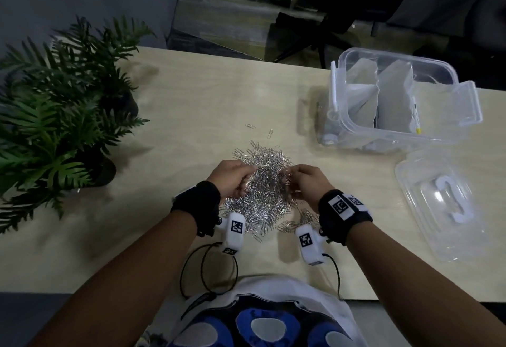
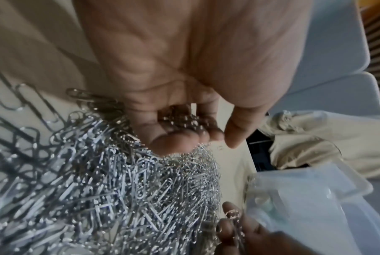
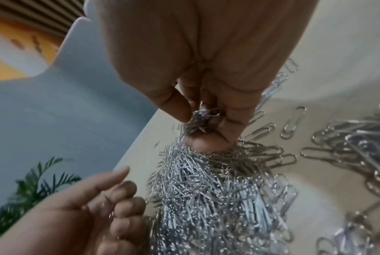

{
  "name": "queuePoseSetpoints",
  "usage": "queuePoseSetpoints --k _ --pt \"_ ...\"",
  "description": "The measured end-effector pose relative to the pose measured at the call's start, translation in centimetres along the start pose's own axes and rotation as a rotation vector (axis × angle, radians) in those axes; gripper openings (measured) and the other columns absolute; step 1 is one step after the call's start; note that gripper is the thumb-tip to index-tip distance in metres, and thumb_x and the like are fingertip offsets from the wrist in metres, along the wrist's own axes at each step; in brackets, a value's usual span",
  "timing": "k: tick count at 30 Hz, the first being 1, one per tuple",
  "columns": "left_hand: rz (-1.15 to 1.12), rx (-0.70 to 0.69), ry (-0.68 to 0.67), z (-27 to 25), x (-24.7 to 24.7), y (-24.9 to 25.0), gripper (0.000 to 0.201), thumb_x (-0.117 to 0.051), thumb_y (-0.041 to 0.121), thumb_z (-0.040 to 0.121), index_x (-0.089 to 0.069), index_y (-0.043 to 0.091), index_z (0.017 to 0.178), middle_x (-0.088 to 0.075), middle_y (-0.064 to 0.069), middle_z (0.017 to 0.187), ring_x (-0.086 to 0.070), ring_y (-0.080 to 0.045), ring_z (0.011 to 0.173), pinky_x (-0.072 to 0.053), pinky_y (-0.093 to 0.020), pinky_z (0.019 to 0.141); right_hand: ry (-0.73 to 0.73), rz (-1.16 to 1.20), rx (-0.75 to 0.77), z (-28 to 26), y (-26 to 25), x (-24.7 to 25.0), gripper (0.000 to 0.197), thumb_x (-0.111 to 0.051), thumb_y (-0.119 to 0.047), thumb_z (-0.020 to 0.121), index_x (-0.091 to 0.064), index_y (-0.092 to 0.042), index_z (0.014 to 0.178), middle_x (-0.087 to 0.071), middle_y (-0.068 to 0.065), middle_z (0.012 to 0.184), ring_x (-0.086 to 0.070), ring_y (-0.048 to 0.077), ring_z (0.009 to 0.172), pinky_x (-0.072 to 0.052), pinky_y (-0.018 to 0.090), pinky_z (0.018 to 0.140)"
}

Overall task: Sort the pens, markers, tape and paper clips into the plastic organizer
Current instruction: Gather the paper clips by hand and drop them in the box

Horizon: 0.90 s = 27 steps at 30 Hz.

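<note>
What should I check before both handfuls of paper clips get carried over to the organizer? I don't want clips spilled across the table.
1. Left hand grips a bunch of paper clips: ok, fingers curl round clips in the left wrist view.
2. Right hand grips clips: ok, thumb and fingers pinch a small bunch.
3. Held bunches free of the pile: cannot tell; both hands sit right at the pile, so tangled clips may trail.
4. Organizer open: ok, its lid lies apart on the table.
5. Free compartment for clips: cannot tell; grey dividers show, contents unclear.
6. Strays: not ok, loose clips lie beyond the pile.
</note>
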<state>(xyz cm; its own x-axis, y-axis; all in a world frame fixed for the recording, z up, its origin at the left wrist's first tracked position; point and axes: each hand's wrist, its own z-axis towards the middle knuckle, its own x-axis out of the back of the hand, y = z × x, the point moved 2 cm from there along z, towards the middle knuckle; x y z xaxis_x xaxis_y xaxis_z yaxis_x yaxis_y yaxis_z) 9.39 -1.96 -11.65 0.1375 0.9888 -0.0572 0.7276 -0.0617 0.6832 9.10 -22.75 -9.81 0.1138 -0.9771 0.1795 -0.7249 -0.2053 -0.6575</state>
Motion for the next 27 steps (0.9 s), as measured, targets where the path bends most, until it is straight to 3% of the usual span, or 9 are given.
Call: queuePoseSetpoints --k 3,6,9,13,16,19,22,24,27 --pt "0.337 -0.096 0.089 0.2 -0.3 0.5 0.04 -0.064 0.046 0.088 -0.048 0.015 0.068 -0.046 -0.003 0.06 -0.044 -0.018 0.049 -0.038 -0.027 0.057 -0.054 0.166 -0.056 -0.4 0.0 -0.1 0.018 -0.053 -0.002 0.092 -0.061 0.009 0.103 -0.056 0.014 0.071 -0.05 0.02 0.052 -0.044 0.028 0.047" --pt "0.649 -0.211 0.214 0.2 -1.1 1.2 0.034 -0.06 0.04 0.093 -0.055 0.015 0.07 -0.058 0.0 0.07 -0.053 -0.018 0.065 -0.039 -0.026 0.061 -0.12 0.222 -0.069 -0.5 0.1 0.0 0.009 -0.059 0.003 0.091 -0.061 0.006 0.099 -0.059 0.016 0.075 -0.059 0.018 0.054 -0.048 0.025 0.046" --pt "0.693 -0.215 0.235 0.4 -1.9 1.4 0.017 -0.062 0.025 0.092 -0.063 0.024 0.075 -0.069 -0.002 0.093 -0.062 -0.021 0.081 -0.047 -0.026 0.074 -0.154 0.314 -0.083 -0.7 -0.1 0.3 0.012 -0.055 0.012 0.09 -0.059 0.005 0.099 -0.065 0.019 0.08 -0.066 0.022 0.063 -0.055 0.025 0.051" --pt "0.707 -0.195 0.272 0.2 -2.7 1.8 0.028 -0.053 0.008 0.092 -0.066 0.027 0.075 -0.07 -0.003 0.102 -0.063 -0.022 0.085 -0.047 -0.024 0.074 -0.138 0.38 -0.114 -0.9 -0.3 0.9 0.023 -0.042 0.016 0.089 -0.06 0.003 0.097 -0.067 0.019 0.083 -0.067 0.027 0.068 -0.058 0.03 0.056" --pt "0.71 -0.203 0.313 0.2 -2.9 2.2 0.028 -0.049 0.01 0.094 -0.065 0.026 0.078 -0.068 -0.003 0.101 -0.062 -0.022 0.084 -0.044 -0.024 0.07 -0.155 0.366 -0.113 -1.1 -0.5 1.3 0.025 -0.04 0.012 0.084 -0.059 0.003 0.098 -0.064 0.018 0.082 -0.064 0.026 0.066 -0.054 0.031 0.056" --pt "0.704 -0.196 0.335 0.2 -3.1 2.5 0.01 -0.071 0.024 0.085 -0.065 0.022 0.078 -0.068 -0.001 0.091 -0.063 -0.021 0.083 -0.048 -0.027 0.073 -0.162 0.346 -0.102 -1.2 -0.7 1.6 0.014 -0.049 0.002 0.089 -0.06 0.003 0.098 -0.063 0.015 0.08 -0.061 0.023 0.064 -0.052 0.03 0.055" --pt "0.746 -0.181 0.333 0.2 -3.6 2.2 0.031 -0.087 0.029 0.069 -0.063 0.018 0.084 -0.063 -0.002 0.089 -0.06 -0.02 0.08 -0.049 -0.031 0.072 -0.171 0.331 -0.092 -1.4 -0.7 2.0 0.013 -0.056 -0.003 0.091 -0.06 0.003 0.101 -0.063 0.015 0.079 -0.061 0.023 0.063 -0.052 0.028 0.052" --pt "0.827 -0.206 0.33 0.3 -4.2 1.8 0.037 -0.089 0.027 0.066 -0.058 0.018 0.085 -0.059 -0.003 0.095 -0.056 -0.021 0.084 -0.043 -0.03 0.069 -0.177 0.32 -0.084 -1.6 -0.7 2.4 0.012 -0.057 -0.003 0.091 -0.061 0.004 0.1 -0.063 0.016 0.078 -0.06 0.023 0.061 -0.052 0.026 0.049" --pt "0.873 -0.239 0.352 0.0 -5.1 1.6 0.025 -0.081 0.019 0.076 -0.059 0.018 0.087 -0.06 -0.006 0.101 -0.055 -0.024 0.086 -0.04 -0.028 0.07 -0.2 0.307 -0.076 -1.7 -0.7 3.3 0.011 -0.058 -0.002 0.09 -0.06 0.004 0.098 -0.062 0.018 0.078 -0.061 0.023 0.056 -0.053 0.031 0.056"
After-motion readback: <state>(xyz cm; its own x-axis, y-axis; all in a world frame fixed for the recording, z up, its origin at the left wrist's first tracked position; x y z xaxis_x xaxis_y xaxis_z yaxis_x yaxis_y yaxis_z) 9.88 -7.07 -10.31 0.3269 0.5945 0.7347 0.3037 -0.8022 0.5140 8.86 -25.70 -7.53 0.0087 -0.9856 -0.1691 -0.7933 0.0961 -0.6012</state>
